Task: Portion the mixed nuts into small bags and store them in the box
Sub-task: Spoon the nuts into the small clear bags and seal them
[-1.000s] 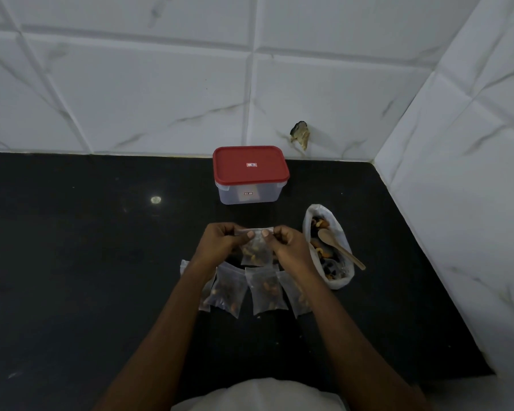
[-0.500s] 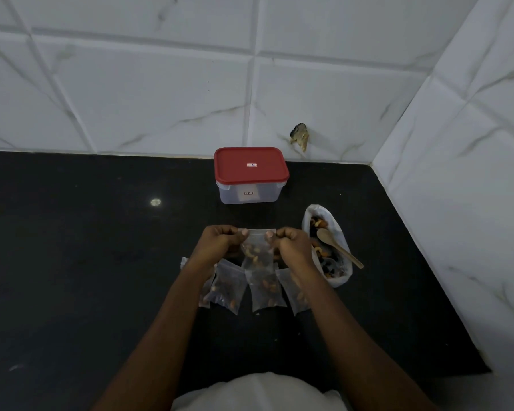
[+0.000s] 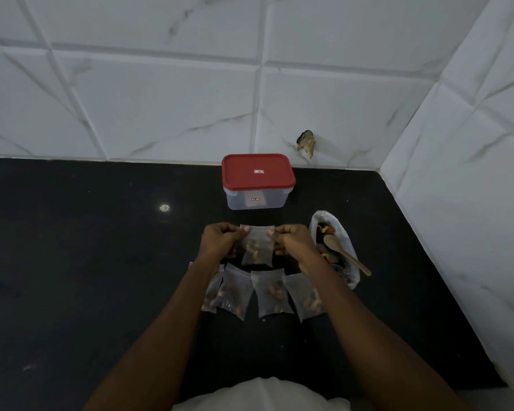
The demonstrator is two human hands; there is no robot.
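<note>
Grip first: left hand (image 3: 220, 243) and right hand (image 3: 291, 243) each pinch a top corner of one small clear bag (image 3: 257, 247), with the fingers curled in tight. The bag hangs flat between them, top edge stretched level, with a few nuts (image 3: 252, 250) inside. It sits just in front of the box (image 3: 257, 198), on the person's side, with a strip of bare counter (image 3: 86, 262) between them. Can't tell if the bag's bottom edge touches the counter.

Further in front of the box, past the held bag, four filled bags (image 3: 271, 295) lie in a row, edges close or slightly overlapping. The leftmost one is half hidden under the left forearm.

Front-right of the box there's the big bag (image 3: 349, 247) of nuts lying open, with a wooden spoon (image 3: 344, 255) in it. The bowl is inside and the handle pokes out over the far rim, away from the box. The right wrist is just beside it.

The box itself has its red lid (image 3: 257, 170) on and stands near the back wall (image 3: 161, 108), at the counter's rear edge.

Room-wise, left of the box is a wide stretch of dark counter. Right of the box is a narrower strip before the side wall (image 3: 472, 173) cuts in at an angle.
</note>
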